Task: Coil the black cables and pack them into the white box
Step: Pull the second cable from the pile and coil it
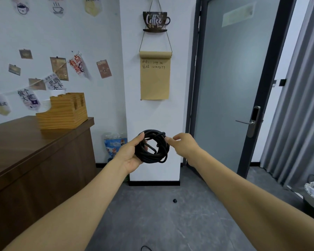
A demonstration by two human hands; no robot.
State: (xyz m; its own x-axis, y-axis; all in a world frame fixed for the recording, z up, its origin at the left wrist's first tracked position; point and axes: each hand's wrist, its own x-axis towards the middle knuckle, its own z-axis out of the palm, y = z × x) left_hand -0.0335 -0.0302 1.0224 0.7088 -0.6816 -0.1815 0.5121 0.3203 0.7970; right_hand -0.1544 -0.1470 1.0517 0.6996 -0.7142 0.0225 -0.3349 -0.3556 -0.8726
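From the head camera, I had the coiled black cable [152, 146] held up at arm's length in front of the white pillar [152, 109], with nothing under it but the grey floor. My left hand [130, 153] was curled around the coil's left side, thumb over the top strands and fingers passing behind, so the bundle hung in that grip as a roughly round hoop facing me, its plane upright. One loose end [151, 148] crossed the middle of the hoop, not yet tucked in. My right hand [182, 144] sat just to the right of the coil at about the same height, its thumb and forefinger pinched together at the upper right strands; I could not tell for certain whether they had hold of a strand or only touched it.

I judged that the next move turned on that layout: the left hand carried the coil, the right was free to work, and the loose end lay leftward of the right fingertips, inside the loop. The white box was nowhere in this view, so packing looked some way off. A wooden organiser [62, 113] stood on the brown counter [25, 142] well to the left, and a small black cap [175, 200] lay on the floor below
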